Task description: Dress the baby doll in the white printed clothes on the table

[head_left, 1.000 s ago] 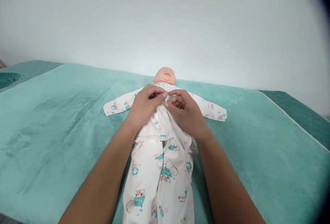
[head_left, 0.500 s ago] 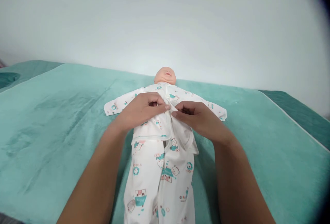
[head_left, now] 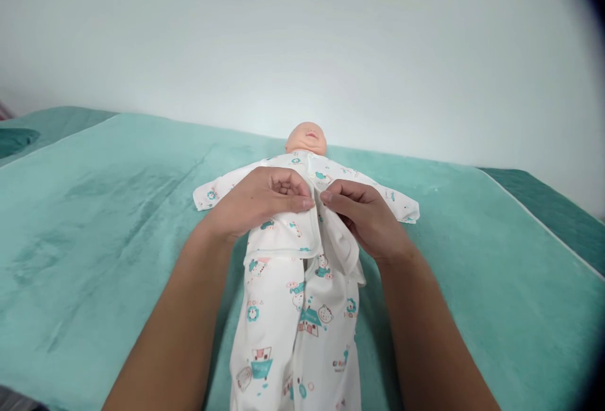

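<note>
A baby doll [head_left: 306, 138] lies on its back on a teal towel [head_left: 104, 222], dressed in a white printed top [head_left: 283, 231] and matching trousers [head_left: 297, 335]. My left hand [head_left: 258, 200] pinches the left front edge of the top at the chest, fingers curled. My right hand [head_left: 363, 215] pinches the right front flap beside it, fingertips almost touching the left hand's. The doll's sleeves spread out to both sides.
A white wall [head_left: 302, 52] rises just behind the doll's head. The towel covers a darker green surface [head_left: 558, 209] that shows at the right and far left. The towel's near edge runs along the lower left.
Both hands have slid down from the collar to mid-chest along the top's front opening, still pinching the two edges together. The neckline now shows closed above them.
</note>
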`<state>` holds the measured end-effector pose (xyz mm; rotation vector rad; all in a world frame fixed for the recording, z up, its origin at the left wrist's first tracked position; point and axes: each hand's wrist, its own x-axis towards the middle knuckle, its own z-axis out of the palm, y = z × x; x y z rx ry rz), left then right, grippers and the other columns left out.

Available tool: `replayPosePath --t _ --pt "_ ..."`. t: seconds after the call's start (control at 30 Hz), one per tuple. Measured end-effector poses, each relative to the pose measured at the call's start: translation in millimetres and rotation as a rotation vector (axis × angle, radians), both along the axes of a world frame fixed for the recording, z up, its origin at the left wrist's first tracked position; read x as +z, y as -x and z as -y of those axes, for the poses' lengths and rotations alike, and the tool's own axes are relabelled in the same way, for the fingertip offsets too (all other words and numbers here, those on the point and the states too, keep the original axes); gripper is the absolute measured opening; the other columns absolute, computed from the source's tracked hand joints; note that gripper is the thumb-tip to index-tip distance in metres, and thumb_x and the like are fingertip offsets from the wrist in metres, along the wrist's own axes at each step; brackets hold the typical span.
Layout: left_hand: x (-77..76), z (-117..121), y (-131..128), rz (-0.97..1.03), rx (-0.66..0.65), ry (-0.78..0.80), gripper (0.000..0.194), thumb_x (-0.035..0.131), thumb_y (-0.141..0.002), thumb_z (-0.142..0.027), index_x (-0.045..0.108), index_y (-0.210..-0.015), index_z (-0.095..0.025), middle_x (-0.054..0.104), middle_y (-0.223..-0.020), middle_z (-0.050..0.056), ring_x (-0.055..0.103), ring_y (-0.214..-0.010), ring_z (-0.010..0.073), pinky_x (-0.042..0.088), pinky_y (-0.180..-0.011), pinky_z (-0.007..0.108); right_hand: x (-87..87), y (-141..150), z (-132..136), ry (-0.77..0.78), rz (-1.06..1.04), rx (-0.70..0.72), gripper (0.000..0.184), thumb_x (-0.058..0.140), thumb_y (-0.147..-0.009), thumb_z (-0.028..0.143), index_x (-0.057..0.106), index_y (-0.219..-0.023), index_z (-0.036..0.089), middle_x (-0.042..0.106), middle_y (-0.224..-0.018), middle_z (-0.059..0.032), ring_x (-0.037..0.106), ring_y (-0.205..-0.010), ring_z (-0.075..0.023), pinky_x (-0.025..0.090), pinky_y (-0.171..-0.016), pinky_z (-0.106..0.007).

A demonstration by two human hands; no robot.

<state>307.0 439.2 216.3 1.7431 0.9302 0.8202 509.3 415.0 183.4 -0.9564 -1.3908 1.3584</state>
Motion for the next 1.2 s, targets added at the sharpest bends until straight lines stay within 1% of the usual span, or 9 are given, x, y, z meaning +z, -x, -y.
replayPosePath --t 0.23,0.3,0.4,0.47,0.57,0.77,0.87,1.07,1.2 --pt "-2.6 1.9 -5.5 0.059 -0.043 0.084 0.011 0.074 -0.08 -0.034 0.073 -0.079 -0.022 0.072 -0.078 0.004 0.067 -0.078 0.0177 0.052 -0.071 0.031 2.7 2.7 0.5 -0.032 0.07 -0.015 0.035 0.067 -0.088 0.047 0.063 -0.066 0.02 0.044 -0.054 0.0058 0.034 -0.049 -0.0083 0.026 -0.047 -0.025" --pt "-3.0 2.7 -6.4 0.046 -0.027 0.056 0.011 0.073 -0.081 -0.033 0.072 -0.08 -0.022 0.07 -0.079 0.003 0.064 -0.076 0.0157 0.05 -0.068 0.028 2.8 2.2 0.2 -0.036 0.059 -0.012 0.036 0.066 -0.089 0.044 0.061 -0.064 0.019 0.045 -0.054 0.0056 0.035 -0.049 -0.0081 0.026 -0.046 -0.025" --pt "-2.2 2.3 -5.6 -0.01 0.067 0.003 0.016 0.071 -0.083 -0.038 0.071 -0.08 -0.022 0.062 -0.072 0.0 0.054 -0.064 0.0109 0.039 -0.055 0.024 2.0 1.1 -0.6 -0.03 0.027 -0.005 0.037 0.067 -0.089 0.04 0.056 -0.061 0.019 0.044 -0.054 0.0057 0.036 -0.049 -0.0075 0.026 -0.045 -0.024" --pt "-0.5 1.9 -4.6 -0.077 0.091 0.012 0.019 0.07 -0.083 -0.04 0.07 -0.082 -0.021 0.057 -0.069 -0.001 0.049 -0.06 0.0092 0.034 -0.052 0.023 1.1 0.6 -1.3 -0.029 0.016 -0.003 0.038 0.067 -0.089 0.039 0.053 -0.059 0.019 0.044 -0.054 0.0058 0.035 -0.048 -0.0071 0.026 -0.044 -0.023" --pt "3.3 2.9 -4.4 -0.167 0.06 0.049 0.021 0.07 -0.082 -0.041 0.068 -0.079 -0.02 0.057 -0.068 -0.002 0.046 -0.059 0.0078 0.033 -0.051 0.022 -0.3 0.4 -2.0 -0.032 0.022 -0.013 0.04 0.068 -0.089 0.039 0.053 -0.059 0.019 0.043 -0.053 0.0058 0.035 -0.048 -0.0067 0.026 -0.044 -0.023" --pt "6.2 4.2 -3.9 -0.223 0.01 0.022 0.016 0.071 -0.081 -0.032 0.067 -0.074 -0.018 0.06 -0.068 -0.003 0.047 -0.057 0.0056 0.033 -0.051 0.02 -0.3 1.7 -1.6 -0.036 0.053 -0.02 0.036 0.065 -0.089 0.035 0.055 -0.059 0.019 0.044 -0.052 0.0057 0.036 -0.048 -0.0066 0.027 -0.044 -0.022" --pt "3.3 1.8 -1.6 -0.182 -0.026 0.047 0.015 0.071 -0.082 -0.033 0.068 -0.076 -0.019 0.061 -0.065 -0.003 0.05 -0.058 0.0062 0.035 -0.05 0.018 1.2 2.3 -0.9 -0.038 0.068 -0.018 0.035 0.064 -0.09 0.034 0.055 -0.059 0.018 0.045 -0.052 0.0056 0.037 -0.048 -0.0064 0.028 -0.044 -0.022" --pt "-3.5 -3.6 0.2 0.055 -0.088 0.192 0.014 0.076 -0.08 -0.029 0.069 -0.081 -0.017 0.067 -0.068 0.0 0.061 -0.062 0.0099 0.053 -0.06 0.021 3.1 1.9 -0.2 -0.047 0.118 -0.031 0.037 0.066 -0.089 0.039 0.058 -0.06 0.019 0.048 -0.052 0.0051 0.041 -0.047 -0.0062 0.03 -0.044 -0.021" --pt "-6.8 -5.0 -0.5 0.12 -0.085 0.231 0.016 0.079 -0.078 -0.029 0.07 -0.083 -0.016 0.07 -0.068 0.002 0.064 -0.061 0.0106 0.055 -0.058 0.021 4.6 2.6 0.3 -0.053 0.133 0.005 0.037 0.062 -0.091 0.036 0.061 -0.059 0.018 0.053 -0.053 0.0029 0.046 -0.047 -0.0069 0.032 -0.045 -0.021"
